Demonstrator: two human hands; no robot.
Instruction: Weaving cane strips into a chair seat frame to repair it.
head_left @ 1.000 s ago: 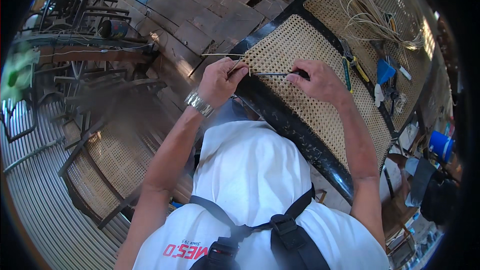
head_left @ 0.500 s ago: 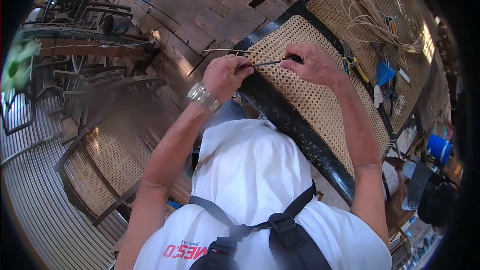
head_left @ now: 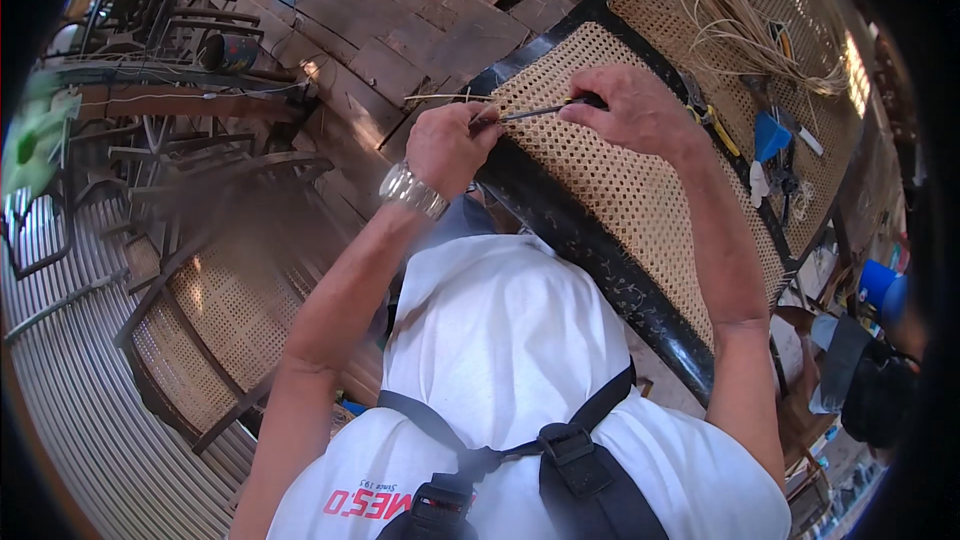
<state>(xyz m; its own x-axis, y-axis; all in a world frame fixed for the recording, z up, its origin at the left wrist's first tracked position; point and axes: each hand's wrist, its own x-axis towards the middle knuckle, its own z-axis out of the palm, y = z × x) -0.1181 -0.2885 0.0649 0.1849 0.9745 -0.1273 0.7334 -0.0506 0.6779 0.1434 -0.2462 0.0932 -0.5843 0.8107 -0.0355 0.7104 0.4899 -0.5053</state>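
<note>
A chair-like panel of woven cane (head_left: 640,190) in a black frame (head_left: 570,210) lies before me. At its left corner my left hand (head_left: 449,145), with a metal watch on the wrist, is closed against the frame edge; its fingertips hide what they pinch. My right hand (head_left: 632,112) grips the dark handle of a screwdriver (head_left: 535,113), a slim tool with a grey metal shaft. The shaft runs left above the weave, and its tip disappears at my left fingers. Beyond that hand, a pale cane strand (head_left: 440,97) sticks out past the frame.
On the far right cane section lie a coil of cane strands (head_left: 735,25), yellow-handled pliers (head_left: 715,130) and a blue-ended tool (head_left: 770,137). Wooden chair frames (head_left: 180,30) crowd the left, above another cane panel (head_left: 210,320). A blue container (head_left: 880,285) stands at right.
My right hand has risen slightly, and the screwdriver's shaft tilts a little more. The left hand stays at the frame corner, its fingers shifted slightly.
</note>
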